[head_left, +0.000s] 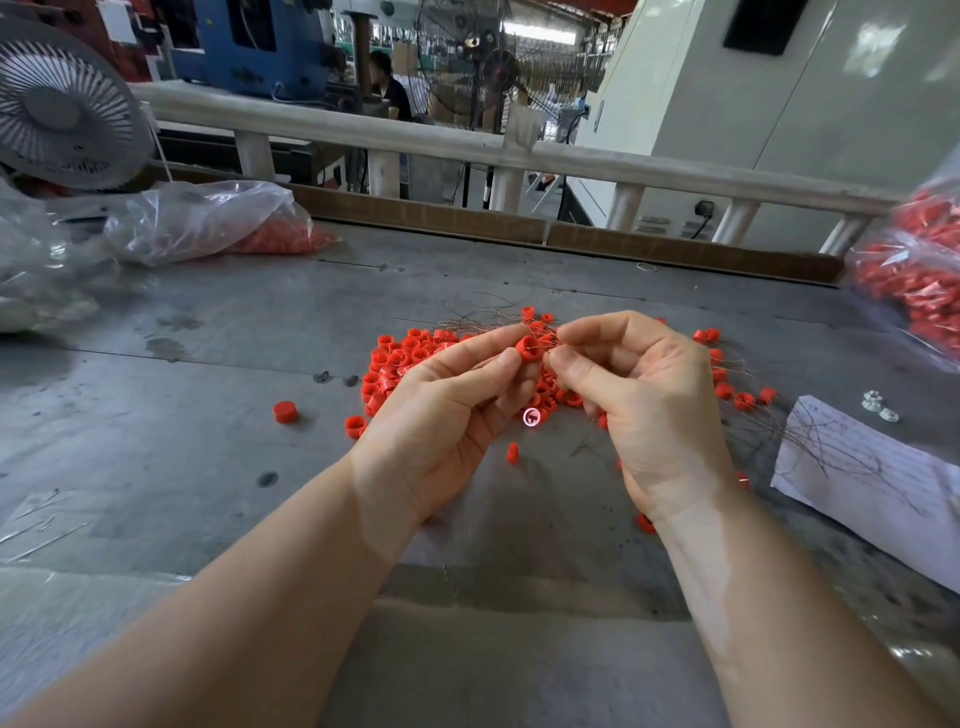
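Note:
My left hand (447, 410) pinches a small red plastic cap (530, 349) between thumb and forefinger, held above the grey table (208, 415). My right hand (639, 405) is right beside it, fingertips pinching a thin metal wire at the cap's edge. Under and behind both hands lies a heap of several red caps (400, 358). Thin wires (493, 314) fan out behind the heap. One lone cap (285, 412) sits apart to the left.
A clear bag with red caps (218, 223) lies at the back left, another bag of red parts (914, 280) at the right edge. A white paper sheet (872, 483) with wires on it lies right. A fan (57, 104) stands far left. A railing (467, 145) runs behind.

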